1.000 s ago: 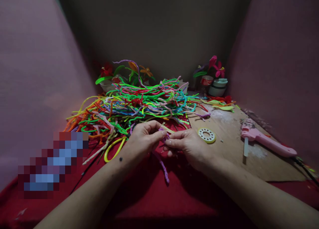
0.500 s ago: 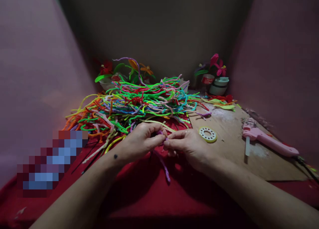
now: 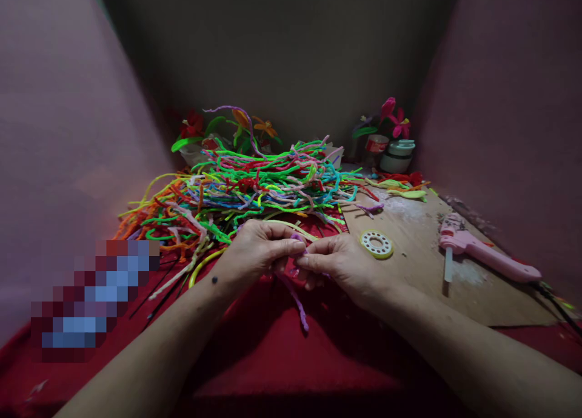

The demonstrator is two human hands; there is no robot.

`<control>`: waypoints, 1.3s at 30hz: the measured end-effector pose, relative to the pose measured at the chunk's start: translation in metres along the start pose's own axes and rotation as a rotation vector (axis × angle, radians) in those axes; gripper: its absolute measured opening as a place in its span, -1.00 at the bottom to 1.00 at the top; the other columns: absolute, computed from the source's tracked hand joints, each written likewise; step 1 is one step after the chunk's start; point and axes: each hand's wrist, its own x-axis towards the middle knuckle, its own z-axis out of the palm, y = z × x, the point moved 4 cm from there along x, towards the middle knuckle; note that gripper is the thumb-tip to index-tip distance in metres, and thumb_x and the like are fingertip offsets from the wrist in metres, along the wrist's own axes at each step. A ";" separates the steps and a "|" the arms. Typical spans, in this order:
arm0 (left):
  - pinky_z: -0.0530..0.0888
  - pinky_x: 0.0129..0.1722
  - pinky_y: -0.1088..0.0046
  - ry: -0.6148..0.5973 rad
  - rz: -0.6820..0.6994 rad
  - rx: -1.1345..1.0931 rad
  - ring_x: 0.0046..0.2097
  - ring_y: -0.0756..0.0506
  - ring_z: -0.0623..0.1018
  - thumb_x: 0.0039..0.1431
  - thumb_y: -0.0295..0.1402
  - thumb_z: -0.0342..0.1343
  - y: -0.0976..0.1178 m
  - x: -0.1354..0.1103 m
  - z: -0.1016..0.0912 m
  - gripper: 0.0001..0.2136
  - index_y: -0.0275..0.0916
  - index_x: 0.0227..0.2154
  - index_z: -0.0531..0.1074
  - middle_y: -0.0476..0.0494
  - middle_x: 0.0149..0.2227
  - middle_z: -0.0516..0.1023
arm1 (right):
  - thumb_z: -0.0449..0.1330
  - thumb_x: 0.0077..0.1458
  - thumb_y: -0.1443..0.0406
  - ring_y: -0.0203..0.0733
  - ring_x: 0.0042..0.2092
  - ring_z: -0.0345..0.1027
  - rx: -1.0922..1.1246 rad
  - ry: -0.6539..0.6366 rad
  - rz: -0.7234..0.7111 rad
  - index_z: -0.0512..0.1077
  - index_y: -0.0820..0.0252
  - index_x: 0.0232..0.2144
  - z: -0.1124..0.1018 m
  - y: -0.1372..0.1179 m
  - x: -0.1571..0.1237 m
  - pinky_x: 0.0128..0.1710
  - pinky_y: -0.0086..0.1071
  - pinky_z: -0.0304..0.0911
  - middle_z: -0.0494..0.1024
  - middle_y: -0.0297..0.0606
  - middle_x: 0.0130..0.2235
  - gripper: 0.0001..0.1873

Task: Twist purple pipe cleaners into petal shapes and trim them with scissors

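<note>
A purple pipe cleaner (image 3: 297, 303) is pinched between both hands above the red cloth, one end hanging down toward me. My left hand (image 3: 266, 246) grips it with thumb and forefinger, and a small bend of purple shows above the thumb. Close beside, my right hand (image 3: 339, 261) pinches the same strand, fingertips almost touching those of the left. Part of the strand is hidden behind the fingers. Just beyond the hands lies a large heap of coloured pipe cleaners (image 3: 268, 181).
At right, a brown board (image 3: 418, 284) carries a pink glue gun (image 3: 493, 257) with its cord and a yellow-rimmed ring with holes (image 3: 376, 244). Pipe-cleaner flowers (image 3: 395, 117) and a lidded jar (image 3: 398, 156) stand behind. A blurred-out patch (image 3: 109, 293) covers something at left.
The fingertips have shifted slightly on the purple pipe cleaner, and more of its bend shows above my left thumb. The view has moved a little; the other things stay put.
</note>
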 end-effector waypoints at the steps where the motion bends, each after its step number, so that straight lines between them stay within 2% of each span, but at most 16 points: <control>1: 0.13 -0.67 0.60 0.026 0.017 0.028 -0.67 0.10 0.19 -0.03 -0.32 0.10 0.000 -0.001 0.001 -0.85 -0.30 -0.51 0.49 0.06 -0.71 0.31 | 0.20 -0.18 0.31 -0.40 -0.63 0.22 -0.004 0.040 -0.015 0.42 0.31 -0.68 -0.001 0.000 0.000 -0.58 -0.47 0.12 0.42 -0.33 -0.66 -0.84; 5: 0.28 -0.50 0.57 0.279 0.273 0.220 -0.53 0.05 0.35 -0.04 -0.36 0.10 0.007 -0.006 0.003 -0.88 -0.25 -0.59 0.48 -0.02 -0.59 0.45 | 0.18 -0.17 0.35 -0.43 -0.67 0.13 -0.002 0.166 -0.050 0.33 0.27 -0.74 -0.003 0.000 0.000 -0.64 -0.49 0.01 0.33 -0.39 -0.73 -0.81; 7: 0.30 -0.45 0.56 0.345 0.310 0.231 -0.48 0.03 0.39 -0.05 -0.37 0.10 0.008 -0.008 0.005 -0.89 -0.24 -0.59 0.48 -0.03 -0.54 0.48 | 0.18 -0.18 0.36 -0.42 -0.66 0.13 0.006 0.183 -0.065 0.32 0.26 -0.74 -0.002 0.000 0.000 -0.63 -0.49 0.02 0.34 -0.38 -0.72 -0.81; 11: 0.21 -0.59 0.58 0.180 0.118 -0.006 -0.62 0.09 0.26 -0.04 -0.35 0.10 0.005 -0.004 0.007 -0.86 -0.28 -0.58 0.46 0.05 -0.68 0.35 | 0.19 -0.18 0.33 -0.40 -0.65 0.16 0.024 0.181 -0.064 0.34 0.27 -0.71 0.000 0.001 -0.001 -0.61 -0.48 0.05 0.36 -0.37 -0.70 -0.82; 15: 0.09 -0.66 0.60 0.105 0.039 -0.153 -0.66 0.13 0.17 -0.08 -0.33 0.13 0.002 -0.001 0.002 -0.86 -0.31 -0.58 0.46 0.09 -0.73 0.27 | 0.21 -0.17 0.32 -0.41 -0.62 0.16 0.049 0.111 -0.048 0.39 0.30 -0.68 0.001 0.000 -0.001 -0.57 -0.47 0.06 0.37 -0.36 -0.67 -0.84; 18: 0.05 -0.67 0.61 0.043 0.013 -0.239 -0.66 0.14 0.15 -0.07 -0.28 0.15 -0.004 0.001 0.001 -0.82 -0.32 -0.54 0.46 0.07 -0.71 0.28 | 0.26 -0.21 0.28 -0.42 -0.61 0.14 0.076 0.017 -0.048 0.41 0.31 -0.67 0.001 0.000 0.001 -0.56 -0.47 0.03 0.36 -0.38 -0.66 -0.82; 22: 0.08 -0.66 0.60 -0.027 0.021 -0.298 -0.65 0.13 0.17 -0.08 -0.26 0.15 -0.009 0.004 0.002 -0.78 -0.31 -0.38 0.47 0.04 -0.64 0.35 | 0.32 -0.28 0.26 -0.46 -0.69 0.01 0.107 -0.061 0.044 0.37 0.29 -0.70 -0.002 0.008 0.004 -0.65 -0.47 -0.10 0.26 -0.46 -0.72 -0.77; 26: 0.12 -0.65 0.60 -0.020 0.042 -0.275 -0.64 0.13 0.19 -0.06 -0.25 0.14 -0.008 0.004 0.002 -0.79 -0.33 -0.47 0.44 0.03 -0.64 0.34 | 0.30 -0.24 0.28 -0.45 -0.68 0.05 0.207 -0.144 0.069 0.37 0.29 -0.66 0.000 0.011 0.006 -0.65 -0.47 -0.08 0.30 -0.43 -0.69 -0.80; 29: 0.17 -0.62 0.60 0.044 0.090 -0.231 -0.62 0.12 0.22 -0.06 -0.30 0.14 -0.003 0.002 0.003 -0.84 -0.32 -0.51 0.43 0.04 -0.62 0.36 | 0.30 -0.25 0.28 -0.44 -0.66 0.08 0.229 -0.143 0.085 0.35 0.29 -0.69 0.002 0.014 0.006 -0.63 -0.47 -0.03 0.30 -0.42 -0.69 -0.78; 32: 0.26 -0.53 0.60 0.100 0.182 -0.149 -0.52 0.09 0.32 -0.07 -0.37 0.13 0.004 0.000 0.004 -0.90 -0.31 -0.55 0.43 0.01 -0.54 0.42 | 0.32 -0.29 0.30 -0.41 -0.64 0.12 0.239 -0.124 0.116 0.40 0.30 -0.62 0.004 0.017 0.006 -0.61 -0.47 0.02 0.32 -0.41 -0.67 -0.81; 34: 0.27 -0.54 0.60 0.123 0.169 -0.136 -0.51 0.08 0.34 -0.06 -0.34 0.12 0.005 0.001 0.003 -0.88 -0.31 -0.50 0.44 0.00 -0.51 0.43 | 0.33 -0.29 0.29 -0.41 -0.64 0.12 0.234 -0.067 0.099 0.39 0.30 -0.61 0.002 0.015 0.008 -0.61 -0.46 0.01 0.32 -0.41 -0.67 -0.80; 37: 0.17 -0.65 0.61 0.061 0.049 -0.161 -0.62 0.11 0.25 -0.07 -0.28 0.13 0.000 0.004 -0.001 -0.80 -0.29 -0.40 0.40 0.06 -0.58 0.36 | 0.33 -0.28 0.25 -0.43 -0.63 0.09 0.172 0.064 0.016 0.37 0.29 -0.65 -0.005 0.005 0.010 -0.61 -0.47 -0.03 0.30 -0.41 -0.67 -0.75; 39: 0.13 -0.68 0.60 -0.014 0.027 -0.100 -0.66 0.11 0.21 -0.06 -0.28 0.11 -0.002 0.004 -0.002 -0.84 -0.29 -0.47 0.38 0.10 -0.64 0.29 | 0.33 -0.28 0.22 -0.43 -0.62 0.07 0.114 0.141 -0.029 0.34 0.29 -0.69 -0.009 -0.003 0.011 -0.60 -0.47 -0.05 0.29 -0.41 -0.67 -0.72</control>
